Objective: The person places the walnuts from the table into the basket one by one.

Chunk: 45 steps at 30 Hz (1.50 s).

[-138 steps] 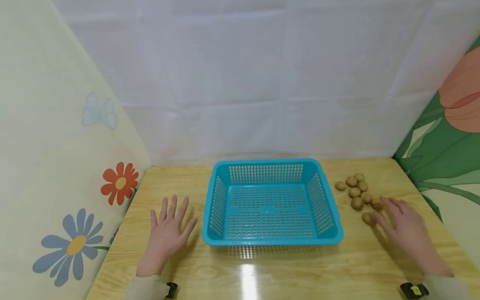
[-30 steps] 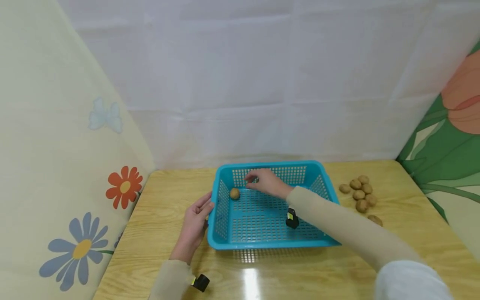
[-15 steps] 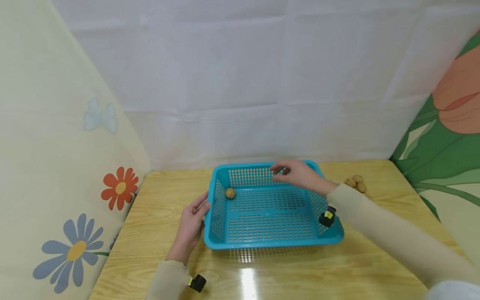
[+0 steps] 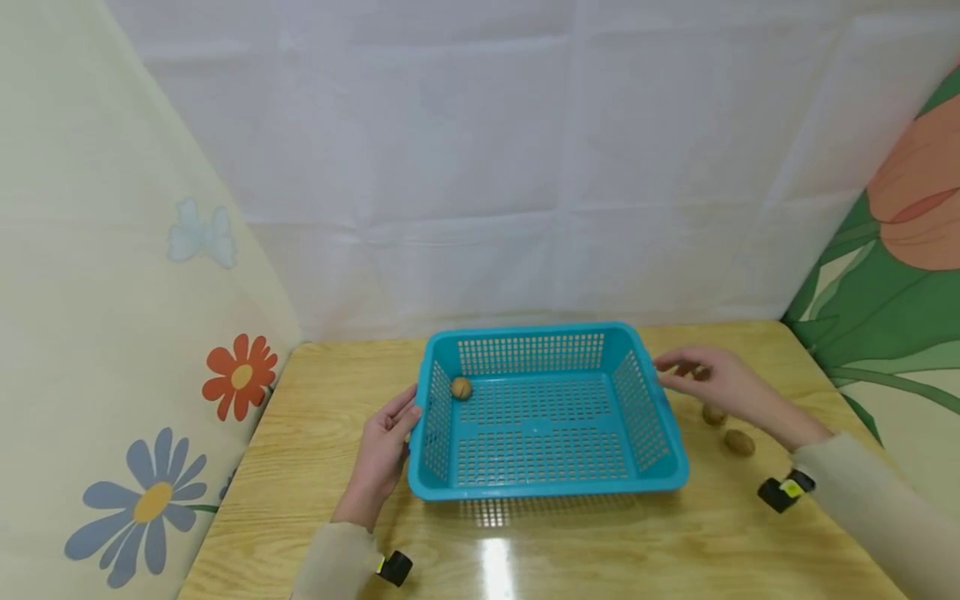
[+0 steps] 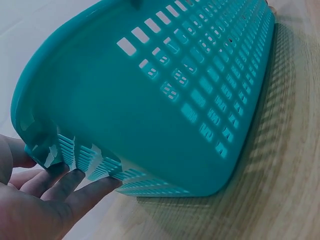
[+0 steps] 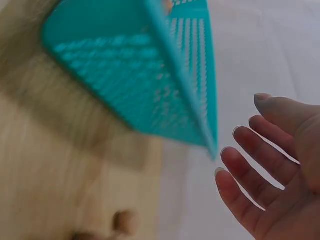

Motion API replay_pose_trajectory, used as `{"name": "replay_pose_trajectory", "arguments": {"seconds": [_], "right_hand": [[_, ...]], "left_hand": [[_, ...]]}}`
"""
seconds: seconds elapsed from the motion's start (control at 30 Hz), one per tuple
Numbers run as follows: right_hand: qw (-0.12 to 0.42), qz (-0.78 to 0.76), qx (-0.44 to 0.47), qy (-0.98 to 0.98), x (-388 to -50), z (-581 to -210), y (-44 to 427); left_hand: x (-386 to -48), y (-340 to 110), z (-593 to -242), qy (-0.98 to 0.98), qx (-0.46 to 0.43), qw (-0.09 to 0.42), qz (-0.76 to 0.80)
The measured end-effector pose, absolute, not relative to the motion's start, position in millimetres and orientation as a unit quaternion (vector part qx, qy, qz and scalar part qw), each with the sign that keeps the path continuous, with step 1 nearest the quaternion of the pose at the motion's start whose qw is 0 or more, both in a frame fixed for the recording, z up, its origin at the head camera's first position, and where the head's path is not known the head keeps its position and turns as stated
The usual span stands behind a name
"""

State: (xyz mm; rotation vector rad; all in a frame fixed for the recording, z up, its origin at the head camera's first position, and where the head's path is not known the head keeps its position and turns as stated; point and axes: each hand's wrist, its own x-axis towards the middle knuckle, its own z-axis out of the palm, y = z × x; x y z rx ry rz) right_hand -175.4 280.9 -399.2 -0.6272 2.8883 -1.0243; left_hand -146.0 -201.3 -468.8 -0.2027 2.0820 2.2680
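A turquoise perforated plastic basket stands on the wooden table with one walnut in its back left corner. My left hand grips the basket's left rim; in the left wrist view the thumb is over the rim and the fingertips lie against the slotted side wall. Just right of the basket, above the table, my right hand holds nothing, its fingers loosely bent and apart. Below it a walnut and another walnut show on the table. The hand partly hides the rest of the pile.
A white cloth hangs behind the table. Flower-printed panels stand at the left and right sides. The basket's right wall rises close beside the right fingertips.
My right hand has moved right, out over the basket's right rim to the walnuts. One walnut now lies in the basket. Since the oldest frame, my left hand has gone from the table to the rim.
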Motion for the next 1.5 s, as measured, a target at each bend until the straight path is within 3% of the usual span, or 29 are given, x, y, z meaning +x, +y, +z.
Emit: {"name": "replay_pose_trajectory", "arguments": {"seconds": [0.23, 0.47, 0.67, 0.93, 1.27, 1.5], "right_hand": [[-0.010, -0.306, -0.196, 0.931, -153.8, -429.4, 335.0], [-0.028, -0.277, -0.264, 0.923, -146.4, -467.2, 379.9], [-0.009, -0.305, -0.326, 0.895, -146.2, -487.5, 405.7], [0.054, -0.298, -0.254, 0.918, -137.7, -489.3, 405.1], [0.007, -0.328, -0.199, 0.923, -133.1, -480.4, 387.2], [0.040, -0.361, -0.156, 0.919, -136.1, -447.6, 357.6]], "left_hand": [[-146.4, -201.6, -466.3, 0.673, -0.062, 0.027, 0.737], [-147.5, -201.6, -465.6, 0.672, -0.058, 0.034, 0.738], [-147.4, -200.4, -466.8, 0.668, -0.052, 0.031, 0.741], [-146.9, -199.5, -466.4, 0.667, -0.053, 0.028, 0.743], [-146.8, -200.7, -469.0, 0.666, -0.057, 0.034, 0.743], [-146.6, -202.2, -470.0, 0.668, -0.060, 0.037, 0.741]]}}
